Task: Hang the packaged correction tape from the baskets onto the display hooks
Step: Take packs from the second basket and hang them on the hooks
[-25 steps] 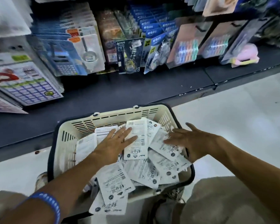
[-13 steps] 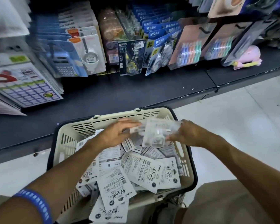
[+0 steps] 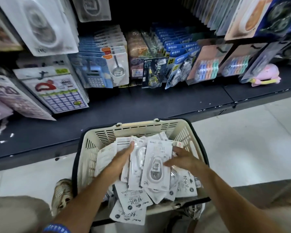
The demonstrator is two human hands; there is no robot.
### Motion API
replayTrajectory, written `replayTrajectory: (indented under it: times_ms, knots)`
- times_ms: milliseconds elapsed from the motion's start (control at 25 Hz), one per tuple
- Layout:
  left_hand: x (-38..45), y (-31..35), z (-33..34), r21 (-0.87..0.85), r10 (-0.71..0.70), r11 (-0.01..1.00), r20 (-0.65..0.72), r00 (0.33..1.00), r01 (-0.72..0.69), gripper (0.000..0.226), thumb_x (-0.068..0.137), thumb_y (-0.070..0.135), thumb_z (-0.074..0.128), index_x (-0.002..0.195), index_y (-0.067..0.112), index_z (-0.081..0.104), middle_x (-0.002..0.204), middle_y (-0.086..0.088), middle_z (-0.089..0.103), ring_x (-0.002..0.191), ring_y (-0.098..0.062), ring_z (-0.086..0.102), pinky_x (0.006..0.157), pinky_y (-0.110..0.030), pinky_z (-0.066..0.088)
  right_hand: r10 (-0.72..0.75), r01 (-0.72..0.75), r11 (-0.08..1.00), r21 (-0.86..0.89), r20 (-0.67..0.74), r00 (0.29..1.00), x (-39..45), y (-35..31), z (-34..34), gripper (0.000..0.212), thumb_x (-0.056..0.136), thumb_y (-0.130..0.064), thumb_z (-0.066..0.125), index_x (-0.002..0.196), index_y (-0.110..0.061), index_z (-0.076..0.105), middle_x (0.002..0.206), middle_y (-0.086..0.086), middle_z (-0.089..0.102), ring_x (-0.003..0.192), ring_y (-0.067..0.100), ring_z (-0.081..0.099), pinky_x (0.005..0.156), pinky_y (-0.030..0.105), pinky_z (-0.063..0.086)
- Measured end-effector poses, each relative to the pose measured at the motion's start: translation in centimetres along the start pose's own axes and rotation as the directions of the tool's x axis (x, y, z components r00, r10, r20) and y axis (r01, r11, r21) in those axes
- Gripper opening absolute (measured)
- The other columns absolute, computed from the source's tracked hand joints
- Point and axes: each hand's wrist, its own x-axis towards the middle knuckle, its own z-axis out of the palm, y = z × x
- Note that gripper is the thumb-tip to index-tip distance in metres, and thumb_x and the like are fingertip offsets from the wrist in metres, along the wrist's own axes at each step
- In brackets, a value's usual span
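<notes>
The basket [image 3: 138,130] was cream with rows of little slots, and its rim was dark blue. The packs of correction tape [image 3: 155,167] in it were white and see-through, with grey and black print. A blue band [image 3: 56,228] went round the left wrist. The shelf [image 3: 141,106] was black with tiny white specks. The floor [image 3: 242,148] was pale grey-white. On the display hung blue calculators [image 3: 92,73], packs with bright blue tops and white letters [image 3: 176,51], peach cards with blue, orange and green rolls [image 3: 207,68], and a pink toy [image 3: 267,74] with a yellow stripe. The shoes [image 3: 61,194] were tan and patterned.
</notes>
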Motion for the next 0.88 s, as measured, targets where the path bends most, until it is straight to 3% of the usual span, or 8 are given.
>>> replayTrajectory:
  times_ms: [120, 280, 440, 560, 640, 720, 800, 880]
  knots:
    - [0.0, -0.9, 0.4, 0.053, -0.013, 0.999, 0.045, 0.999, 0.011, 0.135, 0.046, 0.087, 0.078, 0.158, 0.027, 0.033, 0.163, 0.002, 0.038, 0.147, -0.026, 0.04, 0.12, -0.048, 0.034, 0.138, -0.132, 0.988, -0.075, 0.087, 0.987, -0.5, 0.1, -0.1, 0.072, 0.08, -0.006, 0.081, 0.137, -0.031, 0.045, 0.116, -0.009, 0.065, 0.096, 0.005, 0.065, 0.061, 0.025, 0.057]
    - [0.8, 0.7, 1.4, 0.2, 0.01, 0.979, 0.167, 0.986, -0.044, 0.103, 0.059, 0.044, 0.097, 0.148, 0.028, 0.048, 0.141, 0.01, 0.063, 0.13, -0.017, 0.059, 0.113, -0.043, 0.044, -0.075, 0.071, 0.979, 0.192, 0.015, 0.997, 0.0, -0.9, 0.2, 0.09, 0.08, 0.018, 0.059, 0.151, -0.034, 0.041, 0.139, 0.003, 0.053, 0.103, 0.023, 0.067, 0.084, 0.04, 0.06]
    - [1.7, 0.5, 1.9, 0.164, 0.062, 0.982, 0.171, 0.983, -0.09, 0.058, 0.067, 0.015, 0.096, 0.117, 0.027, 0.069, 0.109, 0.013, 0.079, 0.108, -0.011, 0.072, 0.088, -0.024, 0.057, -0.129, 0.16, 0.921, 0.356, -0.109, 0.986, 0.7, -1.9, 1.1, 0.07, 0.085, 0.02, 0.049, 0.136, -0.028, 0.058, 0.133, 0.002, 0.06, 0.102, 0.017, 0.065, 0.079, 0.03, 0.059]
    - [2.1, 0.3, 1.8, 0.115, 0.06, 0.99, 0.137, 0.989, -0.076, 0.05, 0.068, 0.016, 0.095, 0.11, 0.027, 0.071, 0.102, 0.016, 0.08, 0.093, 0.0, 0.074, 0.072, -0.013, 0.053, 0.063, -0.116, 0.988, -0.1, -0.425, 0.903, 0.6, -2.0, -0.3, 0.028, 0.097, -0.015, 0.056, 0.123, -0.012, 0.065, 0.127, 0.013, 0.067, 0.096, 0.02, 0.064, 0.08, 0.026, 0.055]
    - [2.2, 0.5, 1.5, 0.137, 0.039, 0.989, 0.171, 0.984, -0.063, 0.053, 0.069, 0.017, 0.095, 0.114, 0.027, 0.07, 0.106, 0.014, 0.08, 0.097, -0.002, 0.074, 0.08, -0.019, 0.054, 0.182, -0.281, 0.922, -0.267, -0.34, 0.922, 0.3, -1.8, 1.6, 0.055, 0.103, -0.048, 0.043, 0.13, -0.003, 0.059, 0.133, 0.017, 0.063, 0.114, 0.031, 0.062, 0.101, 0.038, 0.049]
    - [2.2, 0.9, 1.3, 0.187, 0.017, 0.98, 0.241, 0.97, -0.064, 0.057, 0.069, 0.016, 0.094, 0.119, 0.029, 0.068, 0.11, 0.012, 0.079, 0.103, -0.007, 0.073, 0.088, -0.025, 0.054, 0.249, -0.262, 0.965, -0.03, -0.22, 0.943, -0.1, -2.9, 3.8, 0.063, 0.104, -0.056, 0.034, 0.137, -0.006, 0.054, 0.143, 0.014, 0.057, 0.126, 0.034, 0.055, 0.107, 0.044, 0.042]
    - [2.3, 1.5, 1.3, 0.223, 0.011, 0.972, 0.271, 0.963, -0.073, 0.059, 0.069, 0.011, 0.093, 0.12, 0.028, 0.068, 0.11, 0.011, 0.079, 0.105, -0.01, 0.073, 0.091, -0.027, 0.055, 0.221, -0.14, 0.901, 0.412, -0.157, 0.962, 0.1, -3.9, 3.5, 0.036, 0.104, -0.04, 0.044, 0.126, -0.016, 0.06, 0.139, 0.008, 0.061, 0.117, 0.03, 0.059, 0.101, 0.045, 0.044]
    - [2.1, 1.8, 1.2, 0.241, 0.022, 0.967, 0.258, 0.966, -0.087, 0.059, 0.068, 0.007, 0.093, 0.118, 0.026, 0.069, 0.108, 0.012, 0.08, 0.104, -0.011, 0.073, 0.089, -0.026, 0.056, 0.182, -0.062, 0.824, 0.564, -0.16, 0.97, 0.3, -4.0, 1.8, 0.026, 0.098, -0.015, 0.053, 0.123, -0.016, 0.061, 0.121, 0.007, 0.067, 0.099, 0.024, 0.065, 0.097, 0.042, 0.051]
